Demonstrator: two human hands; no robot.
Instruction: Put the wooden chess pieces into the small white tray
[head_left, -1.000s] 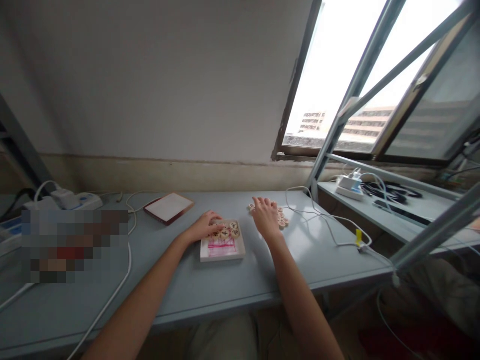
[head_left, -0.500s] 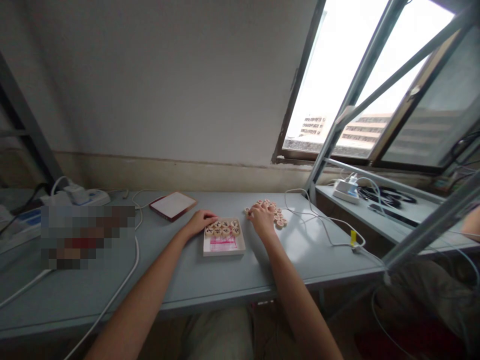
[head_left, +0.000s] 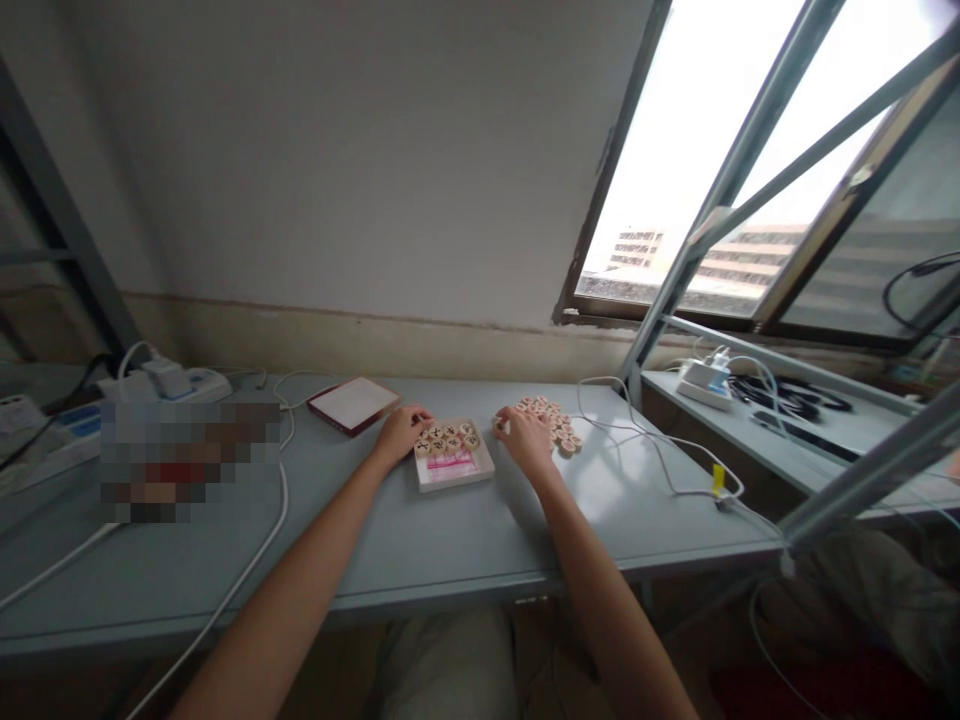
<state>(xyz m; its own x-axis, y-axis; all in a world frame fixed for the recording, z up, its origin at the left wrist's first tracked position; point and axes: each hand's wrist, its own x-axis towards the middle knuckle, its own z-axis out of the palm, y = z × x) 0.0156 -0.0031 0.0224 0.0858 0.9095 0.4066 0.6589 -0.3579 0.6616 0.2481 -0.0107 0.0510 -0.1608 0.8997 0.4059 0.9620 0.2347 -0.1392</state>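
Observation:
A shallow white box [head_left: 456,485] sits on the desk in front of me, slightly turned. Rows of round wooden Chinese chess pieces [head_left: 448,440] with dark characters fill its far part; pink lines show on the bare part of its floor. My left hand [head_left: 403,435] is at the box's far left corner, its fingers curled against the edge. Just right of the box, my right hand [head_left: 523,434] is closed in a pinch on a chess piece [head_left: 498,424], partly hidden by the fingers. Beyond that hand lies a loose pile of chess pieces [head_left: 561,428].
A dark red lid [head_left: 355,403] with a pale inside lies at the back left. White cables [head_left: 660,440] cross the desk on the right, and another cable [head_left: 277,500] runs along the left. Power strips [head_left: 206,384] stand at the left; a metal frame post [head_left: 832,500] rises right.
My right hand has drawn slightly left from the pile toward the box, with a piece at its fingertips. The box has shifted a little away from me and turned. The view has swung slightly left.

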